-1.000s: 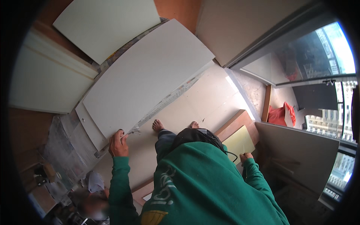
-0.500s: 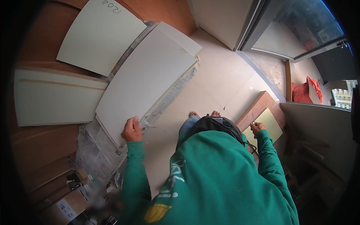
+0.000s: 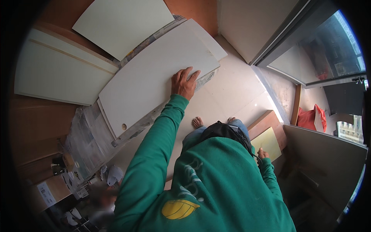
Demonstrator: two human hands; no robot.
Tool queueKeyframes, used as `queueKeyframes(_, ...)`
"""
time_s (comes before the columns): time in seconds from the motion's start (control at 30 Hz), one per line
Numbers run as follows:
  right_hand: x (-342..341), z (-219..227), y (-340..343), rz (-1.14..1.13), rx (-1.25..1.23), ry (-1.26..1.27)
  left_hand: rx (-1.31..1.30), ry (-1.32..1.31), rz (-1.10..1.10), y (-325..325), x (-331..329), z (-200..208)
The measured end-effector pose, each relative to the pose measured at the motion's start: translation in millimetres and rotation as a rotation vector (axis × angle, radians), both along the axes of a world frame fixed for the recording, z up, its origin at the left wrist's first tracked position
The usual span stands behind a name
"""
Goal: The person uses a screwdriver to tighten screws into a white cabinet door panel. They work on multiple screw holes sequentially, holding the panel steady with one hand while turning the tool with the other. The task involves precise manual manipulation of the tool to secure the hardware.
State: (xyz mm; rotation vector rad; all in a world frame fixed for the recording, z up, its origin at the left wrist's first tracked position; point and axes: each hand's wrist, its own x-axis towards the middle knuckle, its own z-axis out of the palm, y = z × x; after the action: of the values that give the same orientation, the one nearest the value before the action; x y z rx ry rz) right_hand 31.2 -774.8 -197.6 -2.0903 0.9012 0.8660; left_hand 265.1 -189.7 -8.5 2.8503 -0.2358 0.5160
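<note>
My left hand (image 3: 184, 82) rests on the white panel (image 3: 148, 73), near its right long edge, with fingers spread. The panel is flat and pale, with a small round hole at its near end, and lies on another board over wrapped material. On the other side of me, my right hand (image 3: 263, 154) is closed around a thin, slender tool (image 3: 261, 145); only its narrow tip sticks out, so its kind cannot be made out. Just beyond that hand is a pale yellow board (image 3: 271, 144), which leans or lies against a reddish-brown board (image 3: 259, 123).
White panels (image 3: 123, 27) and a pale grooved panel (image 3: 65, 71) stand at the left against brown wood. Clear plastic wrapping (image 3: 87, 133) and loose items lie at lower left. A glass door (image 3: 320, 50), a red bag (image 3: 309, 118) and a grey panel (image 3: 324, 154) are at the right.
My left hand has moved forward and right, from the near end of the white panel to farther along it, and its fingers have spread. The right hand still holds the thin tool.
</note>
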Motion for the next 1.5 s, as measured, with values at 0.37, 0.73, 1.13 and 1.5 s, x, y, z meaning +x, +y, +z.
queueKeyframes(0.37,298,123,36,0.685,0.293,-0.793,-0.244,-0.104,0.318,-64,-33,6)
queueKeyframes(0.73,422,268,327,1.606,0.463,-1.154,-2.027,0.145,0.815,-108,-8,2)
queueKeyframes(1.13,394,264,416,2.116,-0.218,-0.735,-2.105,0.046,0.938,-92,17,11)
queueKeyframes(1.5,405,261,407,1.900,-0.031,-0.616,-2.190,0.038,0.842,-84,15,14)
